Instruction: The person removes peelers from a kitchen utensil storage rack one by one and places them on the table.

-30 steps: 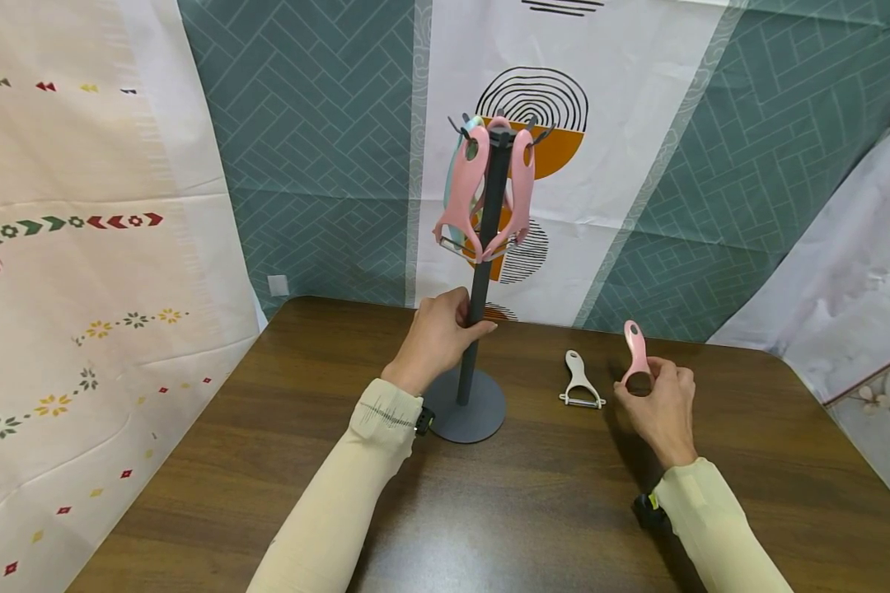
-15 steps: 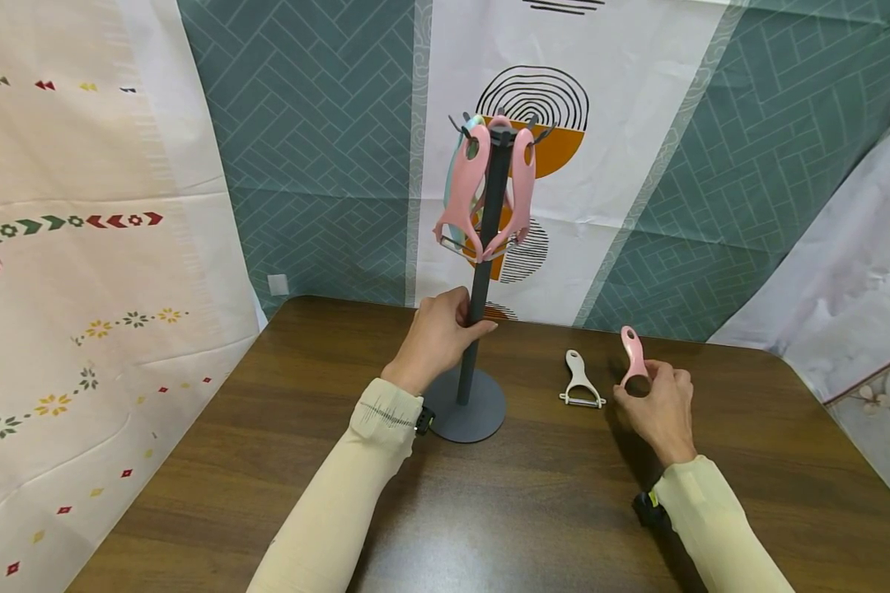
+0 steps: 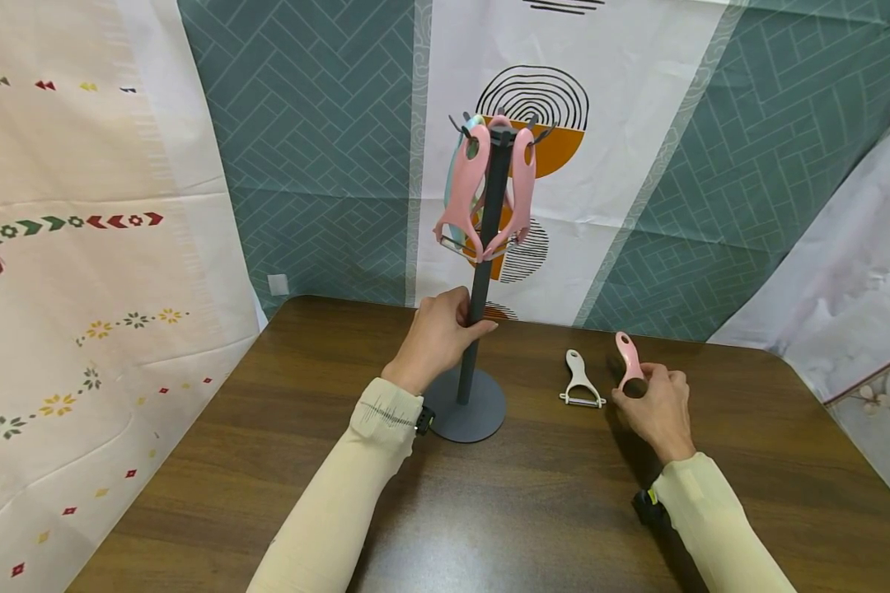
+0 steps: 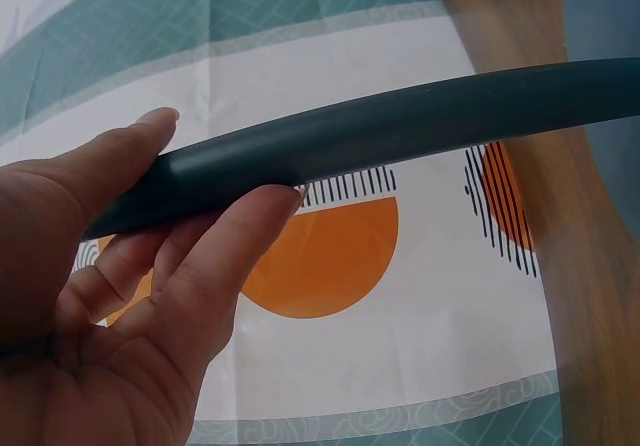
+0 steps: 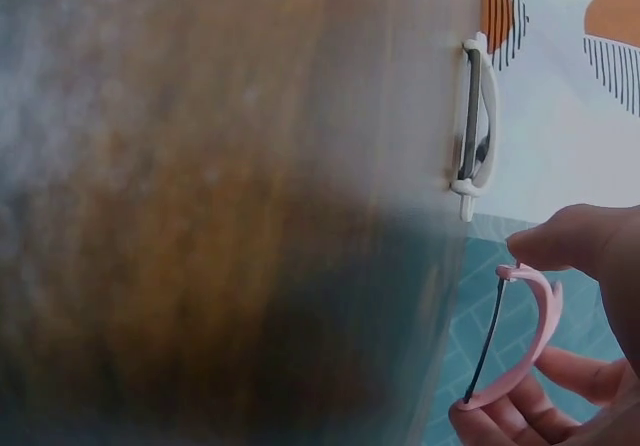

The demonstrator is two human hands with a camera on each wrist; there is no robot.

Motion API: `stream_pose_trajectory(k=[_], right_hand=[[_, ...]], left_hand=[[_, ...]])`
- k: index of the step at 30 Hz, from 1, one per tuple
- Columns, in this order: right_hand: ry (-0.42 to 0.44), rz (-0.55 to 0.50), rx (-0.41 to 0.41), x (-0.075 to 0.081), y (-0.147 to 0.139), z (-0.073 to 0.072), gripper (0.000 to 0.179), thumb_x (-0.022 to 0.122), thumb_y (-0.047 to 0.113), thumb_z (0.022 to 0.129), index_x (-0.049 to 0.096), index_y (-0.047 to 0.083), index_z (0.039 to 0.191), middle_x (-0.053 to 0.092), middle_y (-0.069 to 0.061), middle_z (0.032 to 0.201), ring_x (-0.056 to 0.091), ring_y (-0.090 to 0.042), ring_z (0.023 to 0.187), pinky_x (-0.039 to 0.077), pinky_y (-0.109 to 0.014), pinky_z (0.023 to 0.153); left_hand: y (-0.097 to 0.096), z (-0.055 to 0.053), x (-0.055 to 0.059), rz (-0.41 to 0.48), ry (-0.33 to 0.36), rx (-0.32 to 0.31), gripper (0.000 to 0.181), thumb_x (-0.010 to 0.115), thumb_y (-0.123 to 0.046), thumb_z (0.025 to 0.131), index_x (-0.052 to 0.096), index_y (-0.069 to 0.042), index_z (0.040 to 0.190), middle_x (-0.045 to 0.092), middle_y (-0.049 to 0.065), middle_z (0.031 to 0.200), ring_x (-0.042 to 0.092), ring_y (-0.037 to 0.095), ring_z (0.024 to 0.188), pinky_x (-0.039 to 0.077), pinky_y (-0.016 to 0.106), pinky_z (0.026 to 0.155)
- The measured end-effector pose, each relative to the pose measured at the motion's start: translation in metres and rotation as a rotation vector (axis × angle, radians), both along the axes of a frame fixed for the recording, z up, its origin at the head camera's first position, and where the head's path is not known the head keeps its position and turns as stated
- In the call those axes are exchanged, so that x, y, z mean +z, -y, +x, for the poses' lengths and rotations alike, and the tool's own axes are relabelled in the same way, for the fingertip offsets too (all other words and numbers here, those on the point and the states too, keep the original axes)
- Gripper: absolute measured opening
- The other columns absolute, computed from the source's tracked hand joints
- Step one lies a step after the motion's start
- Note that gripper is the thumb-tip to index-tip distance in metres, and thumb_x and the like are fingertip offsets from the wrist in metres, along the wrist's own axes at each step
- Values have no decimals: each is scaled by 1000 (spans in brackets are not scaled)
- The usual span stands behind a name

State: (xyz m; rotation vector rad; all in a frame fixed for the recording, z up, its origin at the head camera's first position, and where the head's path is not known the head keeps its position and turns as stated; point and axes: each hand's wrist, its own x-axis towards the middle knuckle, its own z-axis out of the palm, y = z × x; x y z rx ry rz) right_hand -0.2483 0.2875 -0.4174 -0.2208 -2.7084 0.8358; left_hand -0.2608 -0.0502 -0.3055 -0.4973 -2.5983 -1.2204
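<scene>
My left hand grips the dark pole of a hook stand, a little above its round base. In the left wrist view, thumb and fingers lie on either side of that pole. Off to the right, my right hand pinches a pink peeler by its blade end, the handle pointing up and away. The right wrist view shows thumb and fingers at the two ends of the pink peeler's curved head. Left of it lies a white peeler, flat on the table.
Pink peelers and a light teal one hang from hooks at the stand's top. Other hooks there stick out. The wooden table meets a patterned cloth at its far edge. More cloth hangs at both sides.
The pink peeler's handle has tipped lower and slightly left, with small movement of the right hand. The left hand and the stand stay put.
</scene>
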Motion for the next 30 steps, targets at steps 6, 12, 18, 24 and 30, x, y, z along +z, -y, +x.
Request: stream_pose_trajectory(k=[6, 12, 18, 24, 30], right_hand=[[10, 23, 0, -1, -1, -1, 67, 74, 18, 85, 48, -15, 136, 45, -37, 125, 37, -51, 119, 38, -62, 94], [37, 35, 6, -2, -2, -3, 66, 73, 19, 85, 48, -15, 136, 45, -36, 124, 38, -50, 117, 38, -61, 93], [67, 41, 16, -3, -2, -3, 67, 73, 20, 86, 47, -15, 137, 45, -36, 126, 38, -49, 118, 39, -62, 94], [91, 49, 29, -3, -1, -4, 67, 73, 20, 86, 46, -15, 137, 45, -36, 127, 38, -50, 120, 39, -62, 96], [106, 58, 36, -4, -1, -4, 68, 72, 20, 87, 45, -15, 137, 44, -37, 127, 37, -51, 121, 38, -63, 97]], left_hand=[[0, -1, 0, -4, -4, 0, 27, 76, -30, 94, 60, -10, 85, 60, 1, 67, 52, 14, 59, 39, 25, 54], [0, -1, 0, -4, 4, -5, 27, 75, -30, 94, 60, -10, 86, 60, 1, 67, 53, 14, 60, 40, 26, 55], [1, -1, 0, -6, 3, -4, 26, 76, -30, 94, 60, -10, 85, 60, 0, 66, 52, 14, 59, 39, 26, 54], [1, -1, 0, -3, 6, -5, 27, 76, -30, 94, 60, -10, 85, 60, 1, 66, 52, 14, 60, 40, 26, 54], [1, -1, 0, -12, 6, -2, 27, 76, -31, 94, 60, -11, 85, 59, 0, 67, 52, 15, 62, 40, 26, 56]])
